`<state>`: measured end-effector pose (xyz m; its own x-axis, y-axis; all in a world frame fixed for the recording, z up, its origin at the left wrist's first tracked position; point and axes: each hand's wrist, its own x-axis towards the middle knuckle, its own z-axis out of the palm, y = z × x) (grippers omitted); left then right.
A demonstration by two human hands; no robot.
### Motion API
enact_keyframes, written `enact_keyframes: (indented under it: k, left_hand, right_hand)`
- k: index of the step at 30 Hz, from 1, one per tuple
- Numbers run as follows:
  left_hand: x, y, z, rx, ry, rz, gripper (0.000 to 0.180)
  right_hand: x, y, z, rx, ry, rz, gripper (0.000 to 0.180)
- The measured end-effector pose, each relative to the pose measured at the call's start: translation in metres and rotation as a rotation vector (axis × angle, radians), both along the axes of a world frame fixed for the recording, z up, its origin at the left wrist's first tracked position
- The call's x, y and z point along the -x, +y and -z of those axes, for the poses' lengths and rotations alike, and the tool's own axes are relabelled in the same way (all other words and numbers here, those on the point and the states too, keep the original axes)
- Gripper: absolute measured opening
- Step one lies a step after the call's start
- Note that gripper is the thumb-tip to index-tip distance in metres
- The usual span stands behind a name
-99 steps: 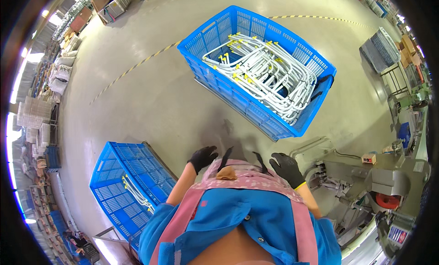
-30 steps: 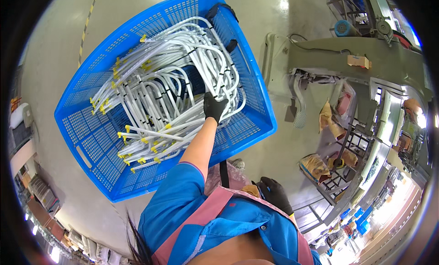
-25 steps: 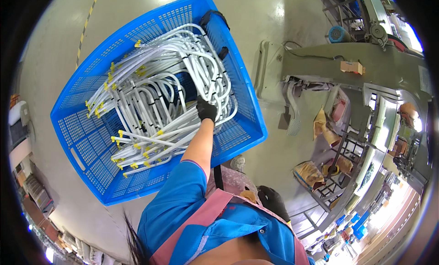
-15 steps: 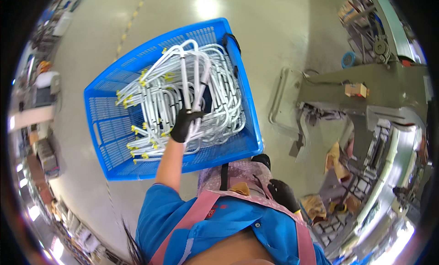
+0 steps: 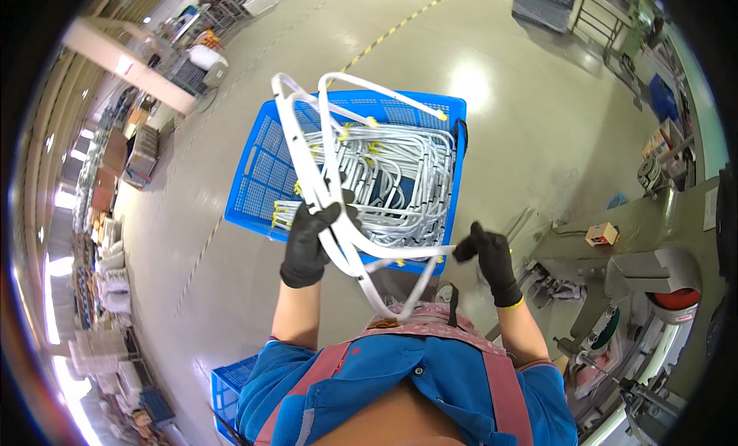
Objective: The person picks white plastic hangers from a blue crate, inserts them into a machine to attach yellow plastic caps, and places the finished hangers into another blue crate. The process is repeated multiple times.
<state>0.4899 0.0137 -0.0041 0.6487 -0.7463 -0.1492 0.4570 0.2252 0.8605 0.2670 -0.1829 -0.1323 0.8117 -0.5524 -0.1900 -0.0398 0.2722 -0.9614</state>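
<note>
In my gloved left hand, closed around their middle, are white bent-tube frames with yellow end caps. They are raised over the near side of a blue plastic crate, tilted, with loops toward the far left and close to my apron. My gloved right hand is at the right end of one tube, its fingers curled over that end, so the cap there is hidden. Inside the crate lies a tangled pile of similar white tube frames, several with yellow caps and black bands.
A green-grey machine with a small box on it stands at the right. Another blue crate is by my left side. Yellow-striped floor tape runs past the crate. Shelves and stacked goods line the left.
My left hand has lifted the tube frames out of the pile and brought them closer to me. My right hand has come up from my side to a tube end. The view has turned.
</note>
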Motion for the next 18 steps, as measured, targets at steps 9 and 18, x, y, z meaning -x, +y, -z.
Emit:
enact_keyframes:
  k: [9,18]
  left_hand:
    - [0.106,0.043,-0.023,0.043,0.073,0.337,0.039]
    - [0.166,0.187,0.004,-0.052,0.029,0.946,0.063]
  right_hand:
    - [-0.053,0.066,-0.093,-0.318,-0.241,-0.315,0.049]
    - [-0.013,0.138,-0.119,-0.675,-0.917,-0.176,0.065]
